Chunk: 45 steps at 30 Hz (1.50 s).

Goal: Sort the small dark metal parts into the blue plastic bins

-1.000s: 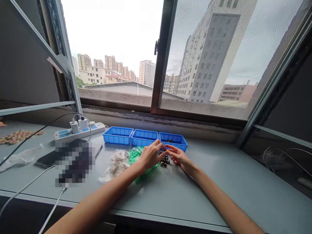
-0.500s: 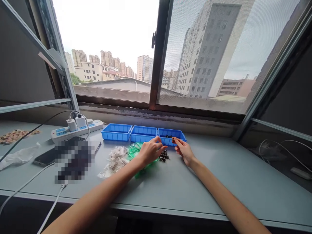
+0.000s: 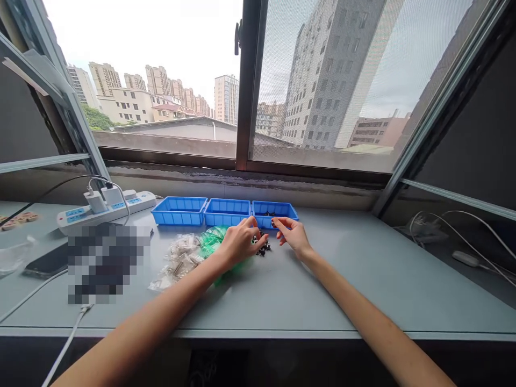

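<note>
My right hand [image 3: 293, 235] pinches a small dark part [image 3: 273, 222] at the front edge of the right blue bin [image 3: 278, 208]. Some dark pieces lie inside that bin. My left hand [image 3: 241, 240] hovers over a green plastic bag [image 3: 213, 240], its fingers bent and apart, with nothing visible between them. Between the two hands a small pile of dark parts [image 3: 264, 248] rests on the table. Clear bags of small metal pieces [image 3: 181, 258] lie left of the green bag.
Two more blue bins [image 3: 179, 210] [image 3: 228, 212] join the right one in a row. A white power strip [image 3: 107, 212] with chargers, a dark phone [image 3: 47, 262] and cables occupy the left. Metal frame bars rise at both sides.
The camera view has shifted, so the bins and table items appear further left and slightly higher. Both hands keep nearly the same places over the table, the right one still pinching the dark part.
</note>
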Each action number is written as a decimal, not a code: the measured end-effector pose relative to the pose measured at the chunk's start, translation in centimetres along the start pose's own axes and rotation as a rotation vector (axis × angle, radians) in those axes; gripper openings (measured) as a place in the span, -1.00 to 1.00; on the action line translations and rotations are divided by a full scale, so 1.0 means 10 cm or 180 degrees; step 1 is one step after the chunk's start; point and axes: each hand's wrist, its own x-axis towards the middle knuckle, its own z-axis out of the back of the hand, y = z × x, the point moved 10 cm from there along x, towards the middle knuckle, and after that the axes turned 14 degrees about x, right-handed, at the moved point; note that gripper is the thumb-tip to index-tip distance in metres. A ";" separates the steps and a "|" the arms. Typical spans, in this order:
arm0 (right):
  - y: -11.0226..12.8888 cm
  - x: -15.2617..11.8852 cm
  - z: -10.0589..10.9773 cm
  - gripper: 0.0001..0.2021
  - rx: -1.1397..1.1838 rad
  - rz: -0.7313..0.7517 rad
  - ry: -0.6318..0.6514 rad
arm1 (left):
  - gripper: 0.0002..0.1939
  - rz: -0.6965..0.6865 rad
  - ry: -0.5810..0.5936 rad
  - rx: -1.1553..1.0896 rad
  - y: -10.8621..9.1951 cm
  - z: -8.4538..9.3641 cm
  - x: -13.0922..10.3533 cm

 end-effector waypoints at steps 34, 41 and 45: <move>0.39 -0.21 -0.19 -0.74 -0.2471 0.1206 0.1333 | -0.68 -0.0072 -0.0072 0.0077 0.04 -0.09 0.05; 0.14 -0.31 -0.44 -0.36 -0.2117 0.1082 0.2010 | -0.71 0.0085 -0.0080 0.0072 0.04 -0.05 0.04; 0.13 -0.28 -0.42 -0.64 -0.2155 0.1018 0.2060 | -0.72 0.0136 -0.0035 0.0035 0.05 -0.05 0.04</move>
